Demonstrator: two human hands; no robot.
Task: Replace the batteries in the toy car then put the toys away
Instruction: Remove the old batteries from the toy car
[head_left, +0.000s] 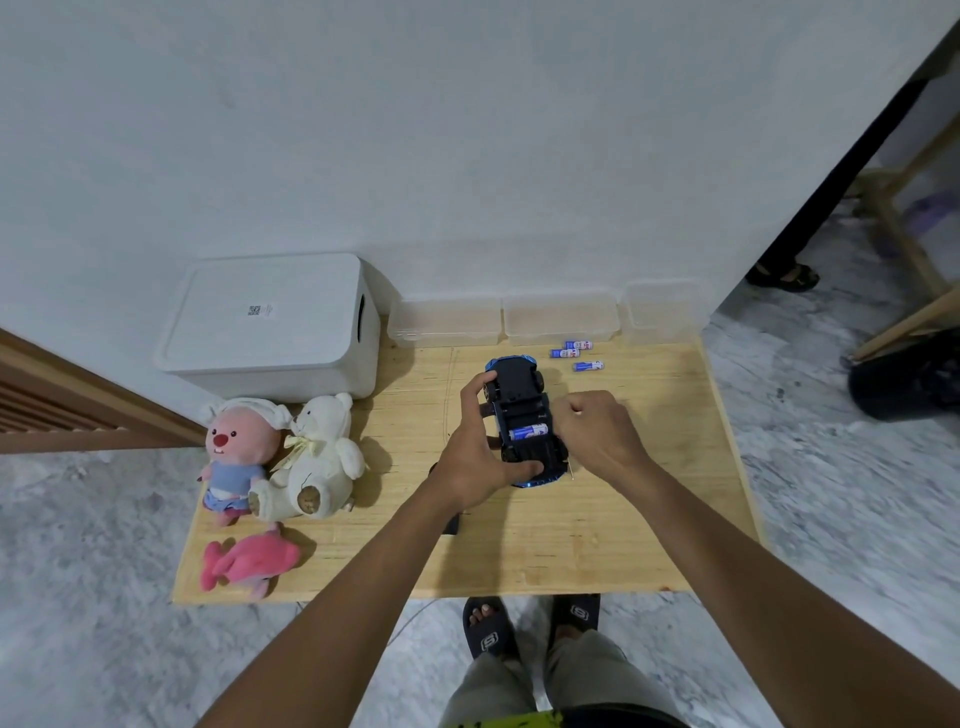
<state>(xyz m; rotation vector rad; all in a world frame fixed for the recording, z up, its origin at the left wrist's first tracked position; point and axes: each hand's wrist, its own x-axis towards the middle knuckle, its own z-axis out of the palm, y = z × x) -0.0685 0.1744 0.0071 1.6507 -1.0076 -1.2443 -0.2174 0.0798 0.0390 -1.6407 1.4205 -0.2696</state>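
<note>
Two hands met at the upturned toy car (519, 400), lying on the counter (623, 545) toward its far edge. The left hand (480, 457) gripped its left side and near end. The right hand (592, 436) sat against the car's right side, fingers curled under and hidden; whether they held anything could not be told. One battery (529, 432) showed in the open bay. A dark object (452, 524) lay mostly hidden beneath the left forearm.
</note>
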